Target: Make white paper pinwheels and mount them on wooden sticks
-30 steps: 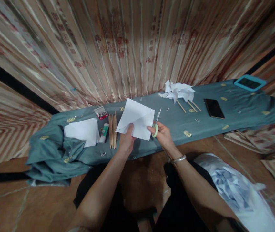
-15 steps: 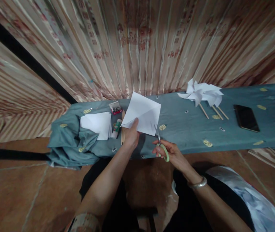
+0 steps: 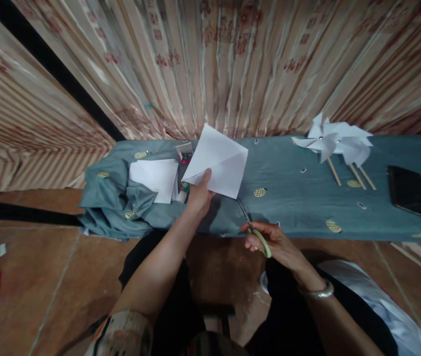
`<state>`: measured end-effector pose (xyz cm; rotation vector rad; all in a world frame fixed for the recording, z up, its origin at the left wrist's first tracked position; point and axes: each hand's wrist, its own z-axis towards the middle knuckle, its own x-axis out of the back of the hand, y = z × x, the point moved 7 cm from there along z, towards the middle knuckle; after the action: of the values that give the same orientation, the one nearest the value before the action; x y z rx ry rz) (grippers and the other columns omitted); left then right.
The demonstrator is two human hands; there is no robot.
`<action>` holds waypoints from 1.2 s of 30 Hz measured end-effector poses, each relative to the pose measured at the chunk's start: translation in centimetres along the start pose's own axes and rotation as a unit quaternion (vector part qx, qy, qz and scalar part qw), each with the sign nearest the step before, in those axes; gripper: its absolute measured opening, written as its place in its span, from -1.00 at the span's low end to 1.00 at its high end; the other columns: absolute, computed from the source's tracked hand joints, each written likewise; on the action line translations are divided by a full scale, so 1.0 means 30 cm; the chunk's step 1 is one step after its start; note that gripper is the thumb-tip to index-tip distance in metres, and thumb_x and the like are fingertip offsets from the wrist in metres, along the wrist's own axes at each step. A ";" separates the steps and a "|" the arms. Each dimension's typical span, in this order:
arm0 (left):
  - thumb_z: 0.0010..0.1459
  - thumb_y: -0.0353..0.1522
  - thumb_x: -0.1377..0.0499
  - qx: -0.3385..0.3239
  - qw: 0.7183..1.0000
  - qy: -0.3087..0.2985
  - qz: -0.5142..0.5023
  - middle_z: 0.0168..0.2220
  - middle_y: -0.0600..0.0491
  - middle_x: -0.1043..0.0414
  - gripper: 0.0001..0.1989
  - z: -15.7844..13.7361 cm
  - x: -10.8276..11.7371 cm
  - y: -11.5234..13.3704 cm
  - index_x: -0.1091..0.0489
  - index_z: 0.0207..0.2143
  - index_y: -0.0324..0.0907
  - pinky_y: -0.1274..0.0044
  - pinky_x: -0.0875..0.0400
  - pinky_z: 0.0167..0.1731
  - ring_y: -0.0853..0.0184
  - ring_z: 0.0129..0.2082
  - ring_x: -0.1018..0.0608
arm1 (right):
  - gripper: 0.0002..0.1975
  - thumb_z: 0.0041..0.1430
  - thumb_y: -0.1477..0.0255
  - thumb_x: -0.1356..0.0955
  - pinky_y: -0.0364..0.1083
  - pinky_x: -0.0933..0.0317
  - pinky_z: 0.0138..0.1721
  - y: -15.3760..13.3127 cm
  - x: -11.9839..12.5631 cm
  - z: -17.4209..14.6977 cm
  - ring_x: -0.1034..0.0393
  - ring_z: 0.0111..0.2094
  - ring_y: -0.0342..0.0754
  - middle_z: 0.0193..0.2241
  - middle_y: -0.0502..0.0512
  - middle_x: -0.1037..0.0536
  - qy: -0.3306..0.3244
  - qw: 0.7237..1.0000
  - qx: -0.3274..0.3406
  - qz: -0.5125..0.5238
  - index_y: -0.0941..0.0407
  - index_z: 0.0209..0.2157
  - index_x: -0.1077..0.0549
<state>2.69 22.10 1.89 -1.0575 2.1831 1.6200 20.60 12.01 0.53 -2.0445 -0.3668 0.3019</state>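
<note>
The room here is closed by striped curtains [image 3: 232, 59] with reddish prints, and before them is a long worktop [image 3: 288, 207], covered by a grey-green cloth [image 3: 108, 190] with small yellow pineapples. The left hand [image 3: 200, 195] holds a white sheet of paper [image 3: 220, 160], with the thumb lying on top; the sheet is over the worktop, and a faint diagonal line crosses it. The right hand [image 3: 270, 240] holds scissors [image 3: 249, 225] by their light green handles, and the blades point to the lower corner of the sheet. Whether the tip touches the paper, I cannot tell. A silver bracelet [image 3: 318, 291] is on the right wrist. To the left lies a stack of white papers [image 3: 156, 175], partly under a fold of the cloth. Between this stack and the left hand are a glue stick [image 3: 182, 193], partly hidden, and a small box [image 3: 185, 154]. On the right lie white pinwheels [image 3: 338, 141] with wooden sticks [image 3: 333, 173], and beyond them a black phone [image 3: 407, 190].
</note>
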 end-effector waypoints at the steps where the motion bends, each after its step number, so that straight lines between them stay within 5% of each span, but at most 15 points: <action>1: 0.10 -0.42 -0.25 0.001 1.000 -0.001 0.001 -0.08 -0.04 -0.52 -0.67 -0.002 0.000 -0.002 -0.40 -0.04 -0.19 0.45 -0.52 -0.16 0.31 -0.19 -0.57 | -0.44 -0.17 -0.01 -0.49 -0.18 -0.26 -0.46 0.001 -0.002 0.000 -0.33 -0.54 -0.21 -0.54 -0.01 -0.50 -0.001 1.000 -0.002 0.002 0.15 -0.27 -0.51; 36: 0.01 -0.46 -0.31 0.026 0.999 -0.024 -0.004 -0.10 -0.02 -0.55 -0.39 -0.044 -0.018 -0.030 -0.30 0.14 -0.11 0.40 -0.51 -0.14 0.24 -0.18 -0.60 | -0.50 -0.24 0.03 -0.53 -0.19 -0.30 -0.54 -0.011 -0.014 0.015 -0.35 -0.61 -0.22 -0.62 -0.04 -0.50 0.020 0.999 -0.006 0.035 0.12 -0.34 -0.55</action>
<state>3.96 21.01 2.01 -1.0019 2.1744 1.5593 19.99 12.37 0.64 -2.0745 -0.2739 0.3012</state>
